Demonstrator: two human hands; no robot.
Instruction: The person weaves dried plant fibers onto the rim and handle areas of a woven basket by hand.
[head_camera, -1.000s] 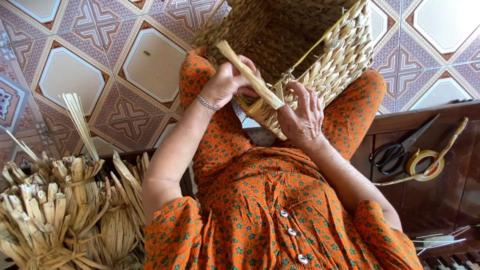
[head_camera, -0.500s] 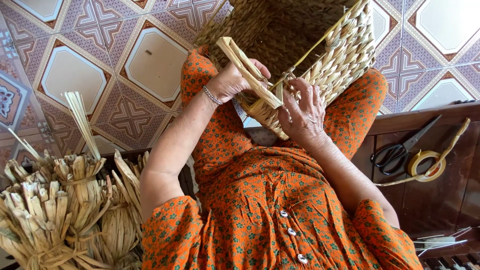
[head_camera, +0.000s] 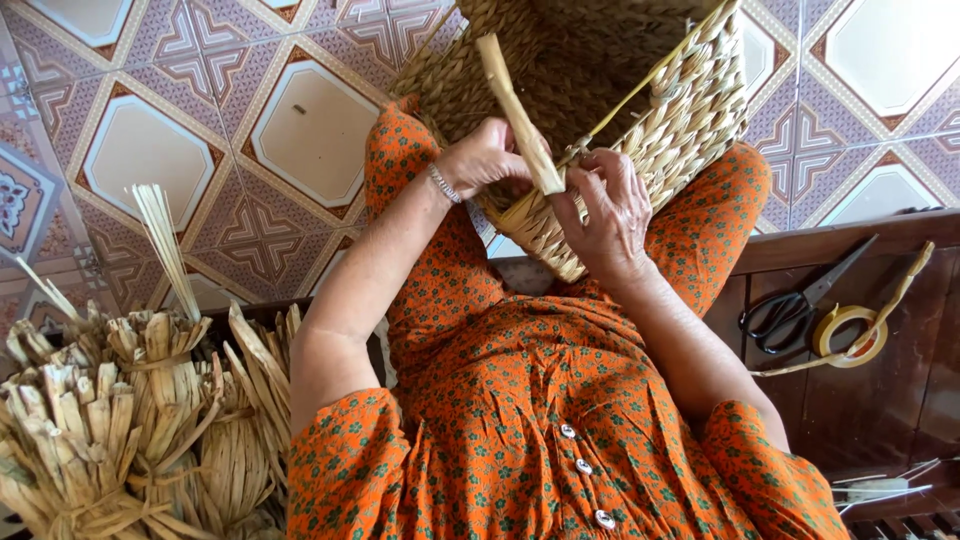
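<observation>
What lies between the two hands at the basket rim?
In the head view, a flat pale straw strip stands between the left hand and right hand, over the woven basket.

The woven basket (head_camera: 640, 110) runs off the top edge; the left hand (head_camera: 485, 160) hides its fingers.
</observation>
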